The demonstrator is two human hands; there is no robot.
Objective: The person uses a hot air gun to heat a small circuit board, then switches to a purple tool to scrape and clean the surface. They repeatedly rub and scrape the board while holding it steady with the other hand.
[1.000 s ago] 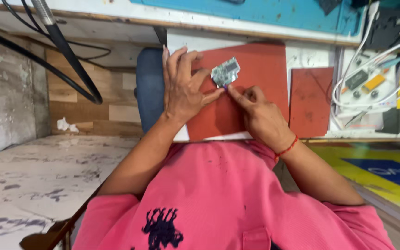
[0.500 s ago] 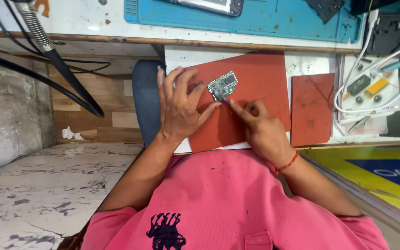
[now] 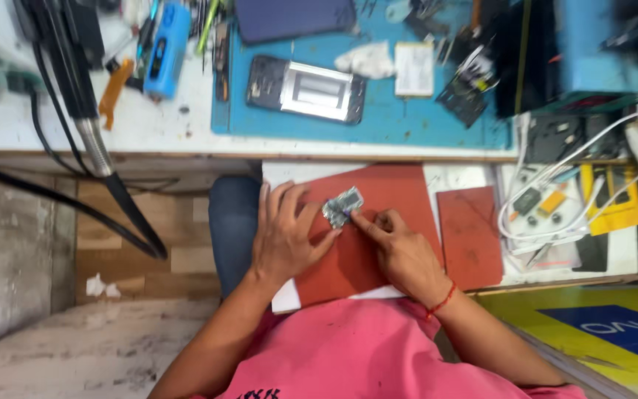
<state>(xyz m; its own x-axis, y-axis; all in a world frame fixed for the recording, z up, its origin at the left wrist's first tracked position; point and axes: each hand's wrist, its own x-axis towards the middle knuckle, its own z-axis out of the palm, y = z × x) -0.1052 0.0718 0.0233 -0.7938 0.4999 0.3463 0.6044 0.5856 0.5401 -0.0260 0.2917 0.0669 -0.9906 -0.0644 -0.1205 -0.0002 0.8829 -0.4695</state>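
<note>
A small grey circuit board (image 3: 342,206) lies on a red mat (image 3: 400,196) over a white pull-out tray. My left hand (image 3: 286,235) lies flat on the mat with fingers spread, its thumb touching the board's lower left edge. My right hand (image 3: 400,247), with a red thread at the wrist, pinches at the board's right edge with fingers curled; whether it holds a small tool I cannot tell.
A second red mat (image 3: 470,235) lies to the right, beside white cables (image 3: 555,199) and yellow packets. Above, a blue work mat (image 3: 378,111) carries an opened phone (image 3: 304,89), a dark phone panel and small parts. A black hose (image 3: 75,103) hangs at left.
The camera tilted up, so the bench top with the blue mat and opened phone came into view. Both hands stay at the circuit board, barely shifted.
</note>
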